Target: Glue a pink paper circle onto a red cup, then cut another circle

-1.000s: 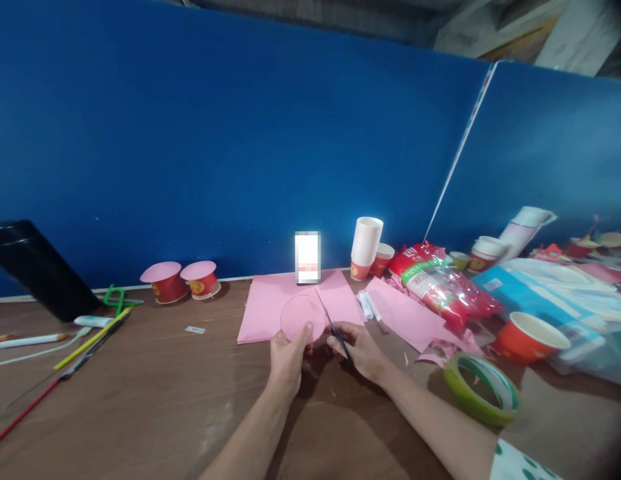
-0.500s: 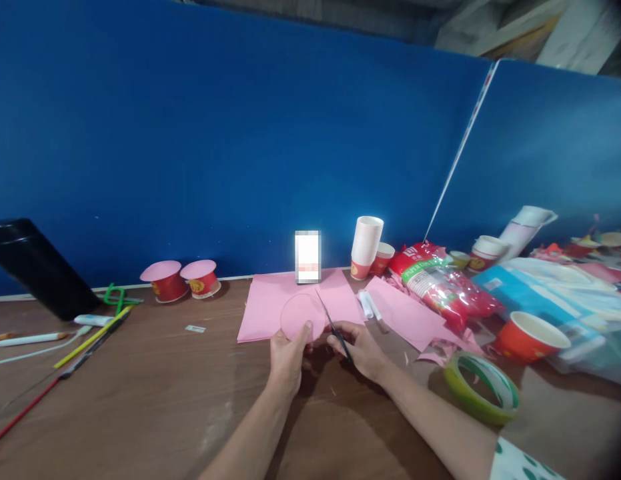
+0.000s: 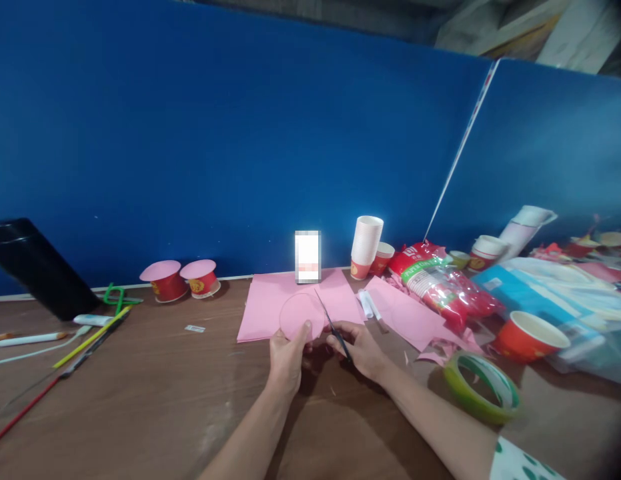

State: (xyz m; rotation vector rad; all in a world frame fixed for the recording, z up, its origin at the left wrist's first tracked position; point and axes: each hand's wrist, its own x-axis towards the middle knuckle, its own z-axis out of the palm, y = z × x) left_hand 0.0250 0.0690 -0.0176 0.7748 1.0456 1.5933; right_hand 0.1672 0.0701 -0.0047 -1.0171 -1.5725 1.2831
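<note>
My left hand (image 3: 289, 357) pinches a round pink paper disc (image 3: 301, 317) at its near edge, thumb on top. In my right hand (image 3: 357, 347) is a pair of dark scissors (image 3: 340, 338), its blades pointing away from me along the right edge of the disc. The fingers of that hand wrap the handles, so the loops are partly hidden. Beyond the disc lies a stack of pink paper sheets (image 3: 267, 300), with a bright upright device (image 3: 308, 257), blurred out, standing at its far edge.
Two red cups with pink discs on top (image 3: 163, 287) stand at left, near a black cylinder (image 3: 40, 267). To the right are stacked paper cups (image 3: 367, 243), a red plastic bag (image 3: 425, 277), pink offcuts (image 3: 443, 350), a tape roll (image 3: 453, 393) and a red cup (image 3: 527, 340).
Almost nothing differs. The disc and both hands keep nearly the same place, with only a very slight shift of the disc to the left.
</note>
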